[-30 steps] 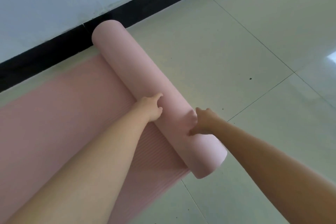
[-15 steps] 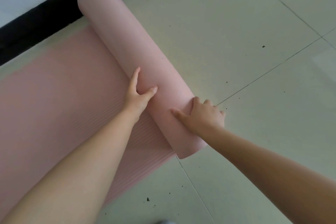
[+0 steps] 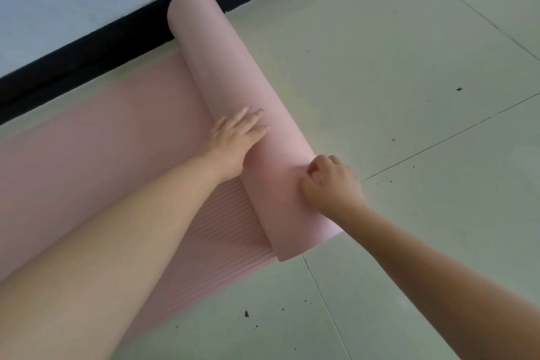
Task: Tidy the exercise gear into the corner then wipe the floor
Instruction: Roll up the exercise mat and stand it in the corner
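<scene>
Rolling up the pink exercise mat (image 3: 96, 161) on the floor (image 3: 409, 96).
My left hand (image 3: 236, 137) presses flat on the roll (image 3: 242, 114); my right hand (image 3: 330, 181), fingers curled, pinches it. Next: push the roll along the mat's flat part.

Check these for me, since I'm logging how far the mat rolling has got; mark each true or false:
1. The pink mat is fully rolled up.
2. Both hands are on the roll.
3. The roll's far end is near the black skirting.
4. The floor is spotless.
1. False. The pink mat is only partly rolled; a long stretch lies flat on the floor.
2. True. The left hand lies flat on the roll; the right hand presses it with curled fingers.
3. True. It reaches the black skirting.
4. False. Dark specks dot the tiles.
</scene>
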A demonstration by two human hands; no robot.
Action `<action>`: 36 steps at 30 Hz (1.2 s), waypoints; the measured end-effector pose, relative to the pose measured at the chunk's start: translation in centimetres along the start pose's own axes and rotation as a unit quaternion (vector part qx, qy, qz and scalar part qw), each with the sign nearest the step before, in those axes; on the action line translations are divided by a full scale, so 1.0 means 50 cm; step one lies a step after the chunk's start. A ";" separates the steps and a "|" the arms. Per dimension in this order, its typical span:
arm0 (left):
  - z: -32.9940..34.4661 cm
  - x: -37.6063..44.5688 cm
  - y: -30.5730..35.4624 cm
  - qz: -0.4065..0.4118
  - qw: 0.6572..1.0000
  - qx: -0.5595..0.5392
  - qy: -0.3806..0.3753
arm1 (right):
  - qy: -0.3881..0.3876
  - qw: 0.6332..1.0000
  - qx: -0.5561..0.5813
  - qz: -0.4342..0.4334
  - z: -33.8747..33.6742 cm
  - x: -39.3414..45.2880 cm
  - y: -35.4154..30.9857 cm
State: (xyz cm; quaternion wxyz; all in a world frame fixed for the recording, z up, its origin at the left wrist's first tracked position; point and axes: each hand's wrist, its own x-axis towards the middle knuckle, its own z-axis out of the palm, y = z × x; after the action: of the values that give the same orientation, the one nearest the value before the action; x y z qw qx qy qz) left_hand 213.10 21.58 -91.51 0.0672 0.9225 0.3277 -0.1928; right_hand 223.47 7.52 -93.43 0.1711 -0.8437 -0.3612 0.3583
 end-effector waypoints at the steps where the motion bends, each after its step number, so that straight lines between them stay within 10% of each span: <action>1: -0.002 -0.011 0.002 0.004 0.999 0.027 -0.019 | -0.004 1.000 0.023 -0.008 0.005 -0.004 -0.003; 16: -0.034 -0.127 -0.009 -0.166 0.980 0.044 -0.105 | -0.153 0.987 -0.018 0.033 0.033 -0.056 -0.108; 36: 0.064 -0.232 -0.268 -0.009 0.997 0.064 0.041 | -0.010 0.995 -0.084 0.051 0.200 -0.089 -0.271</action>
State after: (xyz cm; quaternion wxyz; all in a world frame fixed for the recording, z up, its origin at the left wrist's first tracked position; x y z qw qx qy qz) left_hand 195.42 24.46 -89.78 -0.0073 0.9289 0.3258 -0.1762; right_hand 207.43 13.76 -90.72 0.0778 -0.8689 -0.3480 0.3432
